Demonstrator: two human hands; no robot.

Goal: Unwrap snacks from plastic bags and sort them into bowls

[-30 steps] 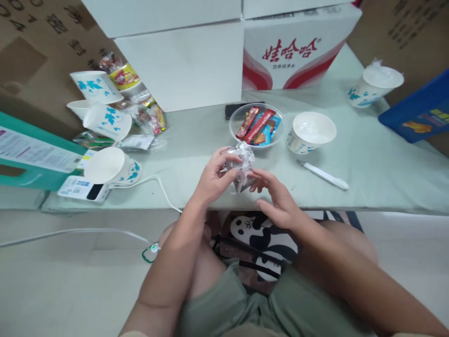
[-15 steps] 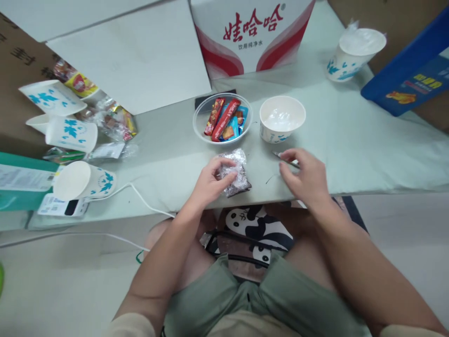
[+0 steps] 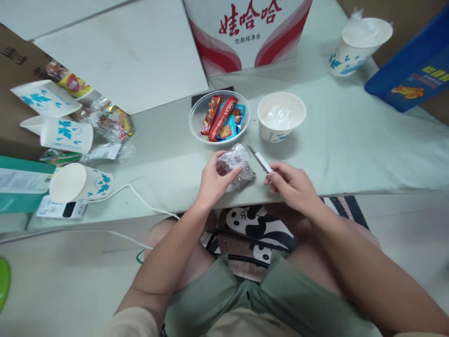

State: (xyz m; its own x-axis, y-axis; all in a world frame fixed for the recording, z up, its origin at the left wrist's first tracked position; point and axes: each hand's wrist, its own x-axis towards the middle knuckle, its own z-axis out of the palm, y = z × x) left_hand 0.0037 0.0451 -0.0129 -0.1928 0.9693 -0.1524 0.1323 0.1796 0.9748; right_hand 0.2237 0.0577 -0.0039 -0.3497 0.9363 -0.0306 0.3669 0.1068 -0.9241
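Observation:
My left hand point(image 3: 218, 180) is closed round a dark block wrapped in shiny clear plastic point(image 3: 238, 164), tilted near the table's front edge. What the block is cannot be made out through the wrap. Between the thumb and fingers of my right hand point(image 3: 290, 183) is a small knife point(image 3: 261, 162) with a white handle. Its dark narrow tip points up and left, just right of the block and apart from it. Beyond the hands stand a clear plastic bowl point(image 3: 192, 122) of packaged snacks and a white paper cup point(image 3: 264, 131) lined with clear plastic.
Several paper cups, one of them a tipped cup point(image 3: 100, 183), lie at the left beside snack packets point(image 3: 115, 119). A white cable point(image 3: 145, 202) crosses the table's front edge. Boxes, including a red-and-white carton point(image 3: 247, 51), stand behind. Another lined cup point(image 3: 347, 58) and a blue package point(image 3: 403, 70) are at the right.
My right hand has raised the knife off the table, turned it and brought it left towards the block. My left hand has gripped the block and tilted it up.

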